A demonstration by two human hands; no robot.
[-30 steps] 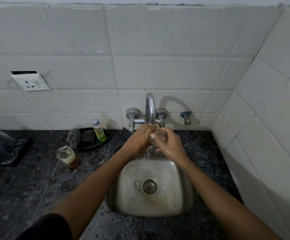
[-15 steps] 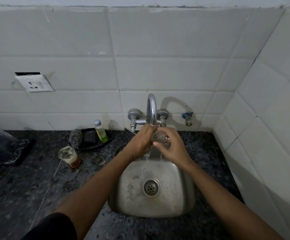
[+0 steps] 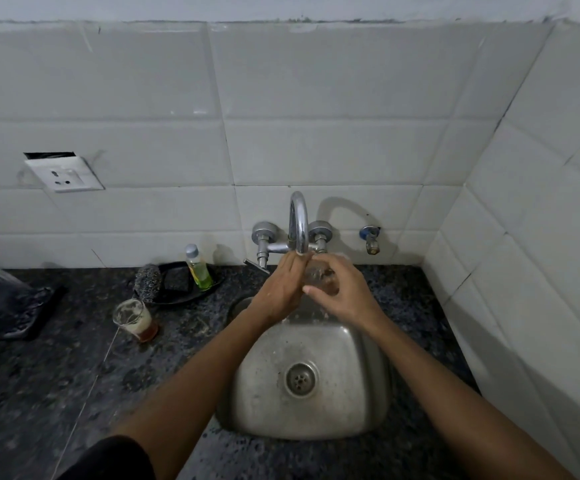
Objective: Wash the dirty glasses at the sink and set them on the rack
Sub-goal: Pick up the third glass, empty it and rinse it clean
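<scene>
While both hands meet right under the curved shiny metal tap (image 3: 298, 223), the right hand (image 3: 345, 292) curls its fingers around a small clear drinking glass (image 3: 319, 277) and holds it above the back of the square steel sink (image 3: 316, 407). The left hand (image 3: 281, 292) lies against the glass with long straight fingers, but I cannot tell if it grips. Off to the left, a second clear glass with brown drink left inside (image 3: 135, 319) stands on the dark speckled stone counter (image 3: 39, 386), near a little bottle of yellow-green soap (image 3: 199, 272).
</scene>
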